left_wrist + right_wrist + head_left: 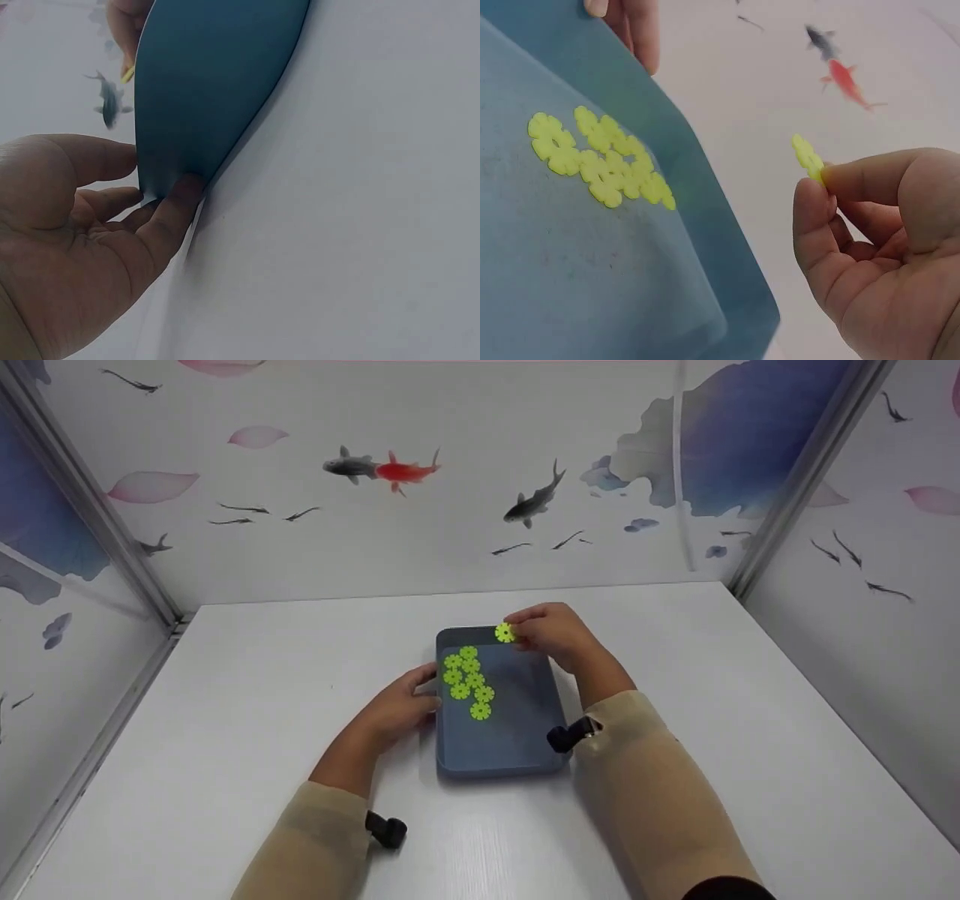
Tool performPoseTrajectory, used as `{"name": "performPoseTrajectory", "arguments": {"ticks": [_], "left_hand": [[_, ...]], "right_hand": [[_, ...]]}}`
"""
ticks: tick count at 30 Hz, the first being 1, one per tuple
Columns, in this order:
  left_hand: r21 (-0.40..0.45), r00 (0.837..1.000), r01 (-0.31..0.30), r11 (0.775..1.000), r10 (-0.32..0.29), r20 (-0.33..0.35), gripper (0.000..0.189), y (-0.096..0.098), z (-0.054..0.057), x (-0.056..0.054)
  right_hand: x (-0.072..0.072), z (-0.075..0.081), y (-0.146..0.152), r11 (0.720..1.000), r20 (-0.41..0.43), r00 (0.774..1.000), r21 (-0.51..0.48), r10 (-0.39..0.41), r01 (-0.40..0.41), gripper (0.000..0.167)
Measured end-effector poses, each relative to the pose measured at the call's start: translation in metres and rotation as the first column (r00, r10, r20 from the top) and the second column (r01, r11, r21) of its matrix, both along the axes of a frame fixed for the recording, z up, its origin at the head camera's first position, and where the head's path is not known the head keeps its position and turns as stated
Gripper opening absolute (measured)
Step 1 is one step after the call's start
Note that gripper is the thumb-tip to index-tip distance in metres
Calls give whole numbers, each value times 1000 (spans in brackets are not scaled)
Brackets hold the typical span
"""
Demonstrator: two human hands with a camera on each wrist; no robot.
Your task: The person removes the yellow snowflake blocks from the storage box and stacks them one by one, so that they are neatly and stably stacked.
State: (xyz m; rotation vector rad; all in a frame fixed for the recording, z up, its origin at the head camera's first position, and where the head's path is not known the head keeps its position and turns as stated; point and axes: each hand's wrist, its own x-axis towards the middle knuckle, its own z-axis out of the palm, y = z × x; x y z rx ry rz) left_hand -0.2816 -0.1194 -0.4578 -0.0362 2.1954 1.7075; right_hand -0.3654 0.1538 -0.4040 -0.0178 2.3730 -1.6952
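A blue-grey tray [517, 735] lies on the white table in the head view. Several flat yellow-green flower-shaped plastic discs [460, 690] lie touching one another in its left half. My right hand [559, 634] is over the tray's far right corner, pinching one more such disc [505, 632] between thumb and fingertips. In the right wrist view that disc [807, 156] shows nearly edge-on, apart from the tray. My left hand [401, 705] holds the tray's left side; in the left wrist view its thumb meets the rim and its fingers lie against the outer wall [202, 82].
The white table [277, 697] stretches out around the tray. Panels printed with fish and petals [480, 540] enclose it at the back and both sides, with metal posts [810, 480] at the corners. Each sleeve carries a black wrist clip [388, 832].
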Motion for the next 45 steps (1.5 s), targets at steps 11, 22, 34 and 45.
{"name": "performPoseTrajectory", "arguments": {"ticks": [11, 22, 34, 45], "left_hand": [[0, 1000, -2, 1000, 2, 6, 70, -2, -3, 1], [10, 1000, 4, 1000, -4, -1, 71, 1, -6, 2], [1, 1000, -7, 1000, 7, 6, 70, 0, -4, 1], [4, 1000, 0, 1000, 0, -1, 71, -1, -2, 0]], "right_hand": [[15, -10, 42, 987, 40, 991, -99, -125, 129, 27], [14, -25, 71, 973, 91, 976, -99, -200, 209, 29], [5, -51, 100, 959, 125, 954, -50, -272, 280, 34], [0, -63, 115, 957, 110, 951, 43, -290, 287, 38]]}}
